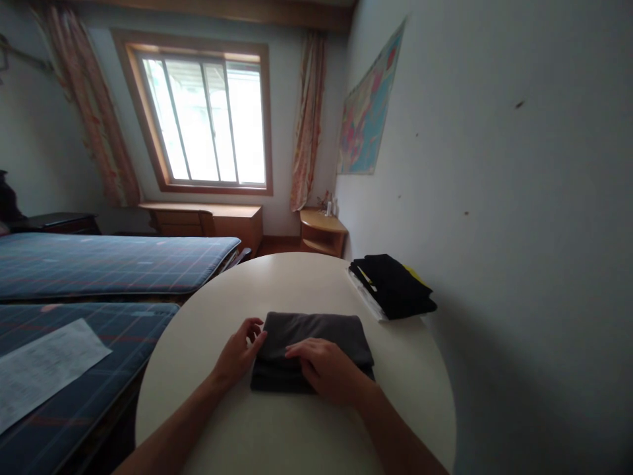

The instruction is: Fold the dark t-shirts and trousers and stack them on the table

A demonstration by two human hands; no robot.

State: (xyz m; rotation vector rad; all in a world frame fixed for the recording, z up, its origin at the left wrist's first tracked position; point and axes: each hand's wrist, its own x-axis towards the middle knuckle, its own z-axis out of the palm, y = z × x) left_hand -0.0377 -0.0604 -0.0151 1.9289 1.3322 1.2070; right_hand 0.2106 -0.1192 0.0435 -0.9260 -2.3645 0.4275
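Left grip (241, 349) at left edge of folded dark grey cloth (316, 326), thumb and fingers apart. Right grip (329, 369) over middle of same cloth, fingers bent; underside hidden, cannot tell whether closed on fabric. Cloth flat on round white bench (271, 435), below right grip and just right of left grip. Black folded fabric (395, 287) beyond right grip, off to right, near wall (519, 231). Pale sheet (59, 363) on plaid mattress (133, 323), well left of left grip.
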